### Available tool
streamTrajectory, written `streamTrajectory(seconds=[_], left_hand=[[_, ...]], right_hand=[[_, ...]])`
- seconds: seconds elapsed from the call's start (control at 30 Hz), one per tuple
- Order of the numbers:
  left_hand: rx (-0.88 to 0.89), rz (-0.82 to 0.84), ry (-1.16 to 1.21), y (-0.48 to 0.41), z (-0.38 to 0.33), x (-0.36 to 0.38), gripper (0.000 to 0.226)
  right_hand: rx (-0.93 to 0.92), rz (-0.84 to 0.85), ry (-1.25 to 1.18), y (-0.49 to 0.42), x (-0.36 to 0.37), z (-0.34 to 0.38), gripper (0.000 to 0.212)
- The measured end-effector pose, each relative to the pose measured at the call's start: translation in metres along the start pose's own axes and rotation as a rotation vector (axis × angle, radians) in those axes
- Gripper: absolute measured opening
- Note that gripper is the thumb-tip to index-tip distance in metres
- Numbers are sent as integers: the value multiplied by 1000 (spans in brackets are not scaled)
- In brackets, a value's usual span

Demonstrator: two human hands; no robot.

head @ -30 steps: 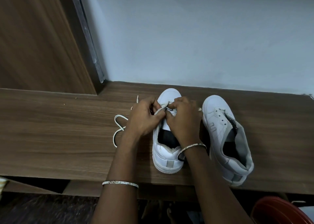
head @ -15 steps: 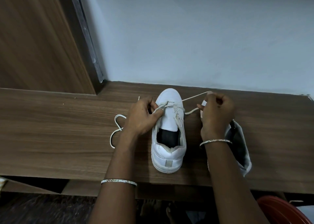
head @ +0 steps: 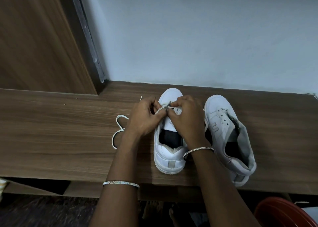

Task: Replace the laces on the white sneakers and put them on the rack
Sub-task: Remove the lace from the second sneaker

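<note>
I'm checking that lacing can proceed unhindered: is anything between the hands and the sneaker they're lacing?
Nothing visible. The left hand and right hand both pinch the lace at the front eyelets of the sneaker. The second sneaker stands to its right, not in between.

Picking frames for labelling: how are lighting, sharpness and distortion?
Head view: dim, flat light, bluish wall; white leather sneaker and the white shoelace pinched by left hand and right hand are sharp; floor at the bottom edge is blurred; wide-angle lens tilts the dark door frame.
</note>
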State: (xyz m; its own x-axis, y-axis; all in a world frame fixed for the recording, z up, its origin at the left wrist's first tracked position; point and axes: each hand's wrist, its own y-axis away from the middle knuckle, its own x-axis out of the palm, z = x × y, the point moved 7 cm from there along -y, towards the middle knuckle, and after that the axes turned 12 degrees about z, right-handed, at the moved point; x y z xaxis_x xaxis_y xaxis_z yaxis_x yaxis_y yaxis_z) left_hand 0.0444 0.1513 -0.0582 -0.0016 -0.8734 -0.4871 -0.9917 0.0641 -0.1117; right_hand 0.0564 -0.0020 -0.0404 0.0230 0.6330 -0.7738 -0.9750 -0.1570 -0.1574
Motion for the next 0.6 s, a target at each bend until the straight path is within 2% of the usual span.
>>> streamTrajectory(seconds=[0.13,0.23,0.3,0.47,0.6], left_hand=[[-16,-9,-2,1,2,0,18],[-29,-25,-19,2,0,-2,24],[-40,-24,-32,2,0,-3,20],[-55,-19,-26,3,-1,-3,17],[-50,-11,-12,3,0,-2,21]], right_hand=[[17,-51,-9,3,2,2,2],[67,-142,-221,3,-10,-6,6],[189,-199,-383,3,-22,-20,6],[346,-518,-558,13,-56,-54,14],[374,-615,-615,16,-80,-70,15]])
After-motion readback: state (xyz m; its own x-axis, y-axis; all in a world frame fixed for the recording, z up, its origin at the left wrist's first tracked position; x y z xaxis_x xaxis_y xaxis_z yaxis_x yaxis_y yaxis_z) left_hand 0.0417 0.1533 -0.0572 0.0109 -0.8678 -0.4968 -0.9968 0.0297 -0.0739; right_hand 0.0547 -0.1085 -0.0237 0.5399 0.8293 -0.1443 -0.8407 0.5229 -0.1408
